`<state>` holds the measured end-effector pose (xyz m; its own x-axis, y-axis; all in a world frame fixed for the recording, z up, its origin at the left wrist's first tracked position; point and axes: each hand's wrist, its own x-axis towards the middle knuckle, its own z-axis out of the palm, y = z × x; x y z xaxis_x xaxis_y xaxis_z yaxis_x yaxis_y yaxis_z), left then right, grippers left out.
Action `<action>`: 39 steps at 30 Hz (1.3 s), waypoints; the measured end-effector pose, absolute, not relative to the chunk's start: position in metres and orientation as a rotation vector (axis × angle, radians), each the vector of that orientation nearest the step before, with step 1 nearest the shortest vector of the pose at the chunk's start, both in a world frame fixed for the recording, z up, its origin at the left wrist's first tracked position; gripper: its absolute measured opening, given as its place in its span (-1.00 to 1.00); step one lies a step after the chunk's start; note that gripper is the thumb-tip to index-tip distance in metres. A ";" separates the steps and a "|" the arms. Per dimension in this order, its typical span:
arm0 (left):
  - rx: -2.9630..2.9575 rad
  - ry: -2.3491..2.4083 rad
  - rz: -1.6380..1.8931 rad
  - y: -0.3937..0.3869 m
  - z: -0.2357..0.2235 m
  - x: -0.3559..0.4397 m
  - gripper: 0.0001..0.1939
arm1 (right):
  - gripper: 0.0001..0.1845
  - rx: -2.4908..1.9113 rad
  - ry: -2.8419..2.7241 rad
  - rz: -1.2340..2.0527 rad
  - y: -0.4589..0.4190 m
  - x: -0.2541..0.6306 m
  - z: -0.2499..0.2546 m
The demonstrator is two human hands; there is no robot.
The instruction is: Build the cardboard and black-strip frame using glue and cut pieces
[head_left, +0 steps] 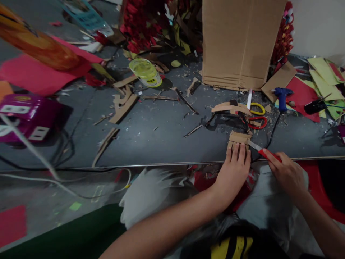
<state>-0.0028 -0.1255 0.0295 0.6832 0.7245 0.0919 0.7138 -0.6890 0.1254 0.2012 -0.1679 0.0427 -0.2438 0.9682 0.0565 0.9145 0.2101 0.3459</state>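
Observation:
My left hand (235, 162) lies with its fingers stretched out flat on a small piece of cardboard (238, 137) at the table's front edge. Dark lines run across that piece. In my right hand (289, 176) is a red-handled knife (266, 154), gripped by the handle. Its pale blade points left and meets the right edge of the cardboard. Just beyond lies a curved cardboard strip (229, 107) with dark pieces under it. Scissors with a yellow and a red handle loop (257, 123) lie beside the strip.
A tall cardboard box (239, 43) stands behind. To the right are a blue glue gun (282, 98) with a black cord and coloured paper (326, 77). A yellowish tub (147, 73), twigs and cardboard scraps (124, 108) lie leftward. A purple power box (29, 115) sits far left.

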 end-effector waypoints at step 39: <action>2.817 1.208 0.208 -0.124 0.030 -0.002 -0.58 | -0.55 1.761 2.414 0.481 -0.157 0.208 0.038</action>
<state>-0.0020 -0.1237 0.0303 0.6819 0.7251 0.0966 0.7158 -0.6886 0.1163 0.2079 -0.1572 0.0375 -0.3182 0.9435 0.0928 0.9070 0.2746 0.3192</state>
